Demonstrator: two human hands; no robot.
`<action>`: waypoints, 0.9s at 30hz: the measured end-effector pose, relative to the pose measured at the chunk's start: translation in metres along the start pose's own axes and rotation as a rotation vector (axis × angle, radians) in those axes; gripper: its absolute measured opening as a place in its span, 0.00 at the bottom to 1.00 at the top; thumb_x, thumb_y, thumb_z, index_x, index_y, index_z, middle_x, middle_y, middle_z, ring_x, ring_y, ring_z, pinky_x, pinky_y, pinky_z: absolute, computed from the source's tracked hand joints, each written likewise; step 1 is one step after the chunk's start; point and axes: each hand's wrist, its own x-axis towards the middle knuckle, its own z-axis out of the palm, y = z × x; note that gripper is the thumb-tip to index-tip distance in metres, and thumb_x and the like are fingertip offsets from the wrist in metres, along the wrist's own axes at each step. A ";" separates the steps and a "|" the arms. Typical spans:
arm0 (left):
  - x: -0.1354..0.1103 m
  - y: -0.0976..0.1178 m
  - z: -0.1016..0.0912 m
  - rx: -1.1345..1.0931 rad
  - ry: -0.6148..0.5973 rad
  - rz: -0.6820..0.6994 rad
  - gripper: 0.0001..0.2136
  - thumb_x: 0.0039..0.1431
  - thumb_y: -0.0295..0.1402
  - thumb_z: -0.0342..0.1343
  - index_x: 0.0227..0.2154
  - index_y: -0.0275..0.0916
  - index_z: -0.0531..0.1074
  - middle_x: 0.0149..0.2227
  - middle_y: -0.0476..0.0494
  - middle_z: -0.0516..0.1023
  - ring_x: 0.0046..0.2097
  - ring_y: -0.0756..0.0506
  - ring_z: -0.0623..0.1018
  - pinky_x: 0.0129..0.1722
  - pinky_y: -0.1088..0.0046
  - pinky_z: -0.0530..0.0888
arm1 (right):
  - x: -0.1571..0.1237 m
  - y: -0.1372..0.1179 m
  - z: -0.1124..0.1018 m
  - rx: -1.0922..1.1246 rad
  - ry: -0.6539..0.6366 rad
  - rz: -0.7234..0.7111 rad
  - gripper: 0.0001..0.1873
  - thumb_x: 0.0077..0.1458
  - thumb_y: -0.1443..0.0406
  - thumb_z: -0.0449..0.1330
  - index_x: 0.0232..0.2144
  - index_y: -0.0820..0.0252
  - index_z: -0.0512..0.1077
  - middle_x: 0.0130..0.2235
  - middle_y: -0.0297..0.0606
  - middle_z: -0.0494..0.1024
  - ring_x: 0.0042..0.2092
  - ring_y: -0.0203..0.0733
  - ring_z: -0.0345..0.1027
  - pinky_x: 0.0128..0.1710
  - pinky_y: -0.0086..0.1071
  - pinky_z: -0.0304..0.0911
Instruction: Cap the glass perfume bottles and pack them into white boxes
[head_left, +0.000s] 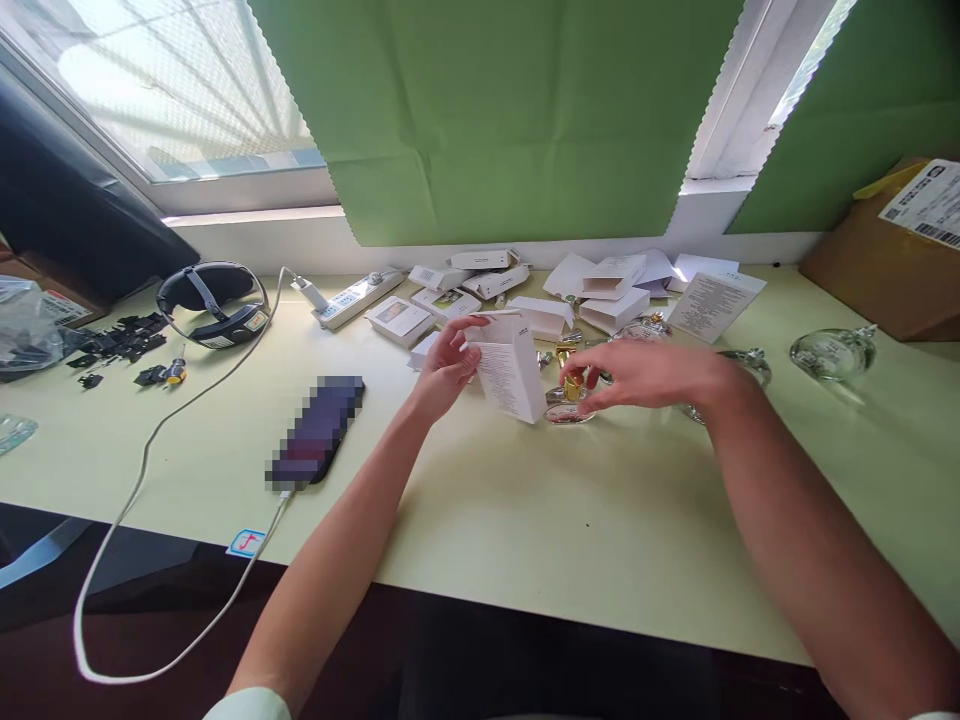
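Note:
My left hand [448,362] grips a white printed carton [510,372] by its upper left edge. The carton is tilted, with small lines of text on the side facing me. Just right of it, my right hand [637,375] has its thumb and fingers bent around a small glass bottle [568,412] with a gold neck. The bottle is low at the table surface; whether it touches the table I cannot tell. Part of the gold neck is hidden behind my fingers. More glass bottles lie beyond and under my right forearm, partly covered.
Several small white boxes [401,321] and opened cartons [615,275] lie along the back. A clear bottle [832,353] and a cardboard box [892,255] are at right. A phone [319,432] with a white cable [142,480], a power strip [358,298], a headset [225,325] and black parts [124,343] occupy the left.

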 end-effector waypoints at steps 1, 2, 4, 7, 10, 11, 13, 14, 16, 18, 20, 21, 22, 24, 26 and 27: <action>0.001 -0.001 0.000 0.069 0.027 0.038 0.16 0.56 0.38 0.62 0.48 0.48 0.70 0.46 0.45 0.72 0.37 0.49 0.73 0.34 0.74 0.71 | 0.002 -0.001 0.001 -0.010 -0.005 0.001 0.25 0.52 0.48 0.61 0.50 0.49 0.72 0.48 0.38 0.78 0.46 0.49 0.72 0.41 0.38 0.60; 0.001 -0.001 0.001 0.129 0.051 0.067 0.16 0.57 0.39 0.61 0.49 0.47 0.69 0.46 0.44 0.71 0.38 0.49 0.73 0.34 0.74 0.71 | 0.005 -0.001 0.003 -0.020 -0.006 -0.003 0.25 0.52 0.49 0.61 0.50 0.50 0.72 0.49 0.38 0.77 0.46 0.49 0.71 0.40 0.37 0.60; 0.002 -0.003 0.003 0.212 0.111 0.124 0.16 0.59 0.41 0.59 0.50 0.47 0.68 0.48 0.43 0.71 0.40 0.47 0.73 0.36 0.73 0.71 | 0.011 -0.002 0.007 -0.042 0.002 -0.028 0.26 0.50 0.49 0.62 0.49 0.51 0.71 0.48 0.39 0.76 0.46 0.49 0.70 0.38 0.35 0.59; 0.002 -0.008 0.006 0.296 0.184 0.213 0.16 0.61 0.42 0.57 0.50 0.47 0.67 0.51 0.42 0.70 0.43 0.46 0.73 0.37 0.72 0.71 | 0.019 0.000 0.010 -0.065 0.004 -0.104 0.24 0.50 0.49 0.62 0.46 0.56 0.72 0.45 0.40 0.77 0.44 0.48 0.70 0.36 0.34 0.58; -0.001 -0.015 0.012 0.364 0.178 0.271 0.16 0.63 0.43 0.55 0.51 0.46 0.66 0.51 0.42 0.70 0.43 0.45 0.73 0.39 0.70 0.72 | 0.014 0.005 0.004 -0.053 -0.012 -0.132 0.21 0.52 0.52 0.61 0.44 0.56 0.73 0.44 0.40 0.77 0.42 0.46 0.70 0.35 0.34 0.59; -0.003 -0.017 0.015 0.390 0.159 0.279 0.17 0.63 0.44 0.54 0.51 0.46 0.65 0.50 0.42 0.71 0.42 0.46 0.73 0.39 0.70 0.72 | 0.009 0.007 0.000 -0.036 -0.020 -0.128 0.20 0.53 0.52 0.60 0.45 0.55 0.74 0.43 0.39 0.78 0.41 0.46 0.70 0.34 0.34 0.60; -0.008 -0.021 0.023 0.449 0.104 0.293 0.18 0.65 0.45 0.52 0.53 0.46 0.64 0.50 0.41 0.70 0.43 0.45 0.73 0.41 0.69 0.73 | -0.007 0.011 -0.012 0.014 -0.012 -0.135 0.20 0.54 0.51 0.61 0.46 0.52 0.74 0.44 0.38 0.78 0.40 0.45 0.71 0.34 0.34 0.61; -0.011 -0.022 0.027 0.479 0.075 0.302 0.18 0.65 0.44 0.52 0.54 0.45 0.64 0.51 0.40 0.70 0.44 0.45 0.73 0.41 0.69 0.74 | -0.017 0.012 -0.017 0.048 0.025 -0.146 0.21 0.53 0.50 0.61 0.47 0.51 0.75 0.46 0.38 0.78 0.41 0.46 0.71 0.34 0.34 0.62; -0.017 -0.022 0.038 0.527 0.021 0.332 0.18 0.65 0.42 0.52 0.55 0.45 0.64 0.52 0.39 0.68 0.48 0.45 0.72 0.42 0.70 0.74 | -0.035 0.011 -0.026 0.126 0.151 -0.171 0.24 0.53 0.50 0.63 0.50 0.49 0.74 0.48 0.38 0.78 0.41 0.45 0.72 0.33 0.34 0.63; -0.022 -0.022 0.047 0.557 -0.024 0.376 0.18 0.65 0.40 0.53 0.56 0.45 0.64 0.52 0.38 0.68 0.49 0.45 0.72 0.43 0.70 0.75 | -0.047 0.007 -0.029 0.236 0.320 -0.205 0.26 0.52 0.50 0.64 0.52 0.47 0.71 0.43 0.37 0.78 0.35 0.42 0.71 0.29 0.33 0.64; -0.026 -0.021 0.054 0.570 -0.050 0.415 0.19 0.65 0.38 0.54 0.57 0.45 0.63 0.52 0.38 0.69 0.49 0.46 0.72 0.44 0.70 0.76 | -0.051 -0.001 -0.027 0.353 0.484 -0.257 0.26 0.53 0.51 0.65 0.53 0.46 0.70 0.40 0.35 0.77 0.31 0.38 0.68 0.27 0.32 0.64; -0.027 -0.021 0.056 0.569 -0.058 0.424 0.19 0.65 0.38 0.54 0.57 0.46 0.62 0.52 0.38 0.69 0.50 0.45 0.72 0.45 0.69 0.76 | -0.049 -0.005 -0.025 0.385 0.547 -0.279 0.25 0.53 0.51 0.65 0.53 0.47 0.69 0.40 0.35 0.76 0.30 0.37 0.68 0.27 0.32 0.64; -0.028 -0.021 0.057 0.562 -0.062 0.422 0.20 0.65 0.37 0.55 0.58 0.46 0.61 0.52 0.38 0.69 0.51 0.45 0.72 0.45 0.68 0.76 | -0.046 -0.010 -0.023 0.391 0.591 -0.293 0.24 0.54 0.51 0.64 0.52 0.47 0.70 0.41 0.35 0.76 0.29 0.37 0.68 0.27 0.33 0.65; -0.028 -0.022 0.058 0.539 -0.066 0.400 0.20 0.64 0.37 0.55 0.58 0.46 0.61 0.53 0.38 0.68 0.52 0.44 0.72 0.47 0.66 0.76 | -0.037 -0.017 -0.018 0.329 0.619 -0.286 0.22 0.54 0.51 0.63 0.50 0.47 0.70 0.43 0.36 0.78 0.30 0.39 0.69 0.28 0.34 0.66; -0.028 -0.022 0.057 0.508 -0.068 0.373 0.20 0.64 0.37 0.56 0.57 0.46 0.62 0.53 0.38 0.68 0.52 0.43 0.72 0.49 0.63 0.76 | -0.029 -0.021 -0.014 0.236 0.592 -0.278 0.21 0.55 0.51 0.62 0.49 0.48 0.71 0.45 0.37 0.79 0.30 0.41 0.70 0.30 0.36 0.66; -0.027 -0.023 0.056 0.494 -0.064 0.365 0.19 0.64 0.37 0.56 0.56 0.46 0.62 0.53 0.38 0.68 0.52 0.43 0.73 0.49 0.63 0.76 | -0.025 -0.022 -0.013 0.198 0.575 -0.283 0.20 0.56 0.51 0.61 0.49 0.49 0.71 0.45 0.37 0.79 0.31 0.42 0.71 0.32 0.37 0.66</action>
